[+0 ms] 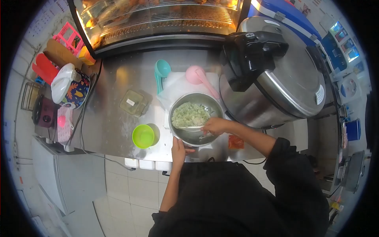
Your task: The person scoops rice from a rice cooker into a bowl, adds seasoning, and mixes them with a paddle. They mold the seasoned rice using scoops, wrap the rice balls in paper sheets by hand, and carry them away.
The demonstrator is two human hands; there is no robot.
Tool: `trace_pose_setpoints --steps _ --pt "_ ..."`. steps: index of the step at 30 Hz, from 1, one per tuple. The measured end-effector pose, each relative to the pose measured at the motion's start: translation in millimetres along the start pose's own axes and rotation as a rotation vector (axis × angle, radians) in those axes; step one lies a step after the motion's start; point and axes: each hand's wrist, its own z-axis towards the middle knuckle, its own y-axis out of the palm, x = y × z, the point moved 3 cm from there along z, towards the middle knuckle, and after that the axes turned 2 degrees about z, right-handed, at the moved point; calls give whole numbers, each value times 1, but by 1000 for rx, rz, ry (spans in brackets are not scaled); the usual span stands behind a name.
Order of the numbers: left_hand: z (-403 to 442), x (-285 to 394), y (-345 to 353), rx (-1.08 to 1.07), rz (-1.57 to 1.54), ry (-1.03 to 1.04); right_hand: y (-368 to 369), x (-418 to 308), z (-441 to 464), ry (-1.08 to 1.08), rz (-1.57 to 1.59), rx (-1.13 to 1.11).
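A metal bowl (218, 106) stands on the counter in front of me, with a mound of pale green rice-like food (189, 114) in it. My right hand (215, 126) reaches over the near right rim, closed on a white paddle (192, 128). The paddle's flat part lies along the near side of the food, inside the bowl. At the near left of the bowl, my left hand (180, 149) grips its outside, fingers against the wall. Left of the bowl sits a lime-green cup (143, 136). Behind the bowl lie a teal scoop (162, 69) and a pink scoop (195, 75).
A large steel rice cooker (252, 94) stands close on the right. A lidded square container (133, 102) sits to the left. A small red packet (236, 142) lies by my right forearm. A lit glass food warmer (158, 23) spans the back. Cables (83, 114) run along the left.
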Motion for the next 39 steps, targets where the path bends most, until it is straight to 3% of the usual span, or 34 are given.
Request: trace_pose_setpoints --steps 2,3,5,9,11,12,14,15,17,21,23,24,26,28,29,31,33,35,36,39 --pt "1 4 0 2 0 3 -3 6 3 341 693 -359" --pt "-1 4 -1 9 -10 -4 -7 11 6 336 696 -359" --pt "1 2 -2 24 12 4 -14 23 10 349 1064 -357" --pt "0 1 1 62 -51 27 -32 25 -11 303 1087 -182" --pt "-2 5 6 56 -162 33 -40 14 -24 182 586 -45" --pt "-1 4 5 20 -191 21 -40 9 -28 181 584 -39" --pt "-2 3 10 28 -190 13 -44 -13 -37 -198 -358 630" --pt "-3 2 11 36 -186 3 -25 -14 -31 -191 -356 628" --pt "-3 -6 18 -1 -236 -23 20 -10 -18 70 -548 755" --pt "2 -15 20 34 -253 -6 63 -27 -39 104 -346 681" --pt "0 -15 21 51 -276 -9 73 -31 -55 270 -304 402" --pt "0 -14 19 25 -281 -5 74 -23 -55 147 -356 476" --pt "0 -15 17 16 -283 -11 37 -24 -51 105 -448 208" --pt "2 -14 17 4 -290 -14 -13 -49 -56 86 -449 110" --pt "1 -14 17 -15 -283 -25 -26 -47 -42 87 -455 109" --pt "1 -15 17 -36 -272 -37 -36 -41 2 5 -736 379" --pt "8 -11 17 -39 -288 -1 36 -38 24 -65 -591 613" --pt "7 -15 23 -31 -304 6 79 -42 1 65 -446 701" --pt "6 -17 23 -13 -310 17 72 -42 -12 70 -446 705" --pt "8 -18 22 -19 -311 37 33 -45 -64 69 -420 316"
